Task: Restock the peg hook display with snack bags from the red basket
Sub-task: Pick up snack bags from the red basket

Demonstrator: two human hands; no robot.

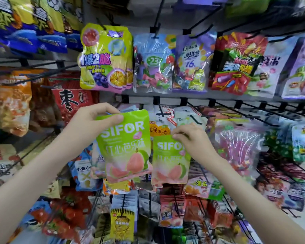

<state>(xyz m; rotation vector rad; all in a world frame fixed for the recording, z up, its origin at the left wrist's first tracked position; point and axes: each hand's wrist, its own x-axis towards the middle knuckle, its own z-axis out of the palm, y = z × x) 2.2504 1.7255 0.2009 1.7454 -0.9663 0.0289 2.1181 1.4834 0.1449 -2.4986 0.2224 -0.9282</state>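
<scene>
Forearms stretch in from 8 o'clock and 4 o'clock, both bare and angled up toward the middle of the view. The left hand pinches the top left corner of a green guava snack bag, thumb flat on the front just above the SIFOR lettering and fingers behind; the bag hangs upright from that pinch. The right hand, at 3 o'clock from it and a little lower, pinches the top edge of a second guava bag with curled fingers. The two bags hang side by side; whether their edges touch cannot be told. Behind them the peg hook display is crowded with packets. A black peg hook juts out at 12 o'clock from the gap between the bags, and bare hook wires run along that row toward 2 o'clock. Farther up, at 12 o'clock, a full row hangs: a yellow-green fruit bag, a clear candy bag, a purple bag and a red bag.
</scene>
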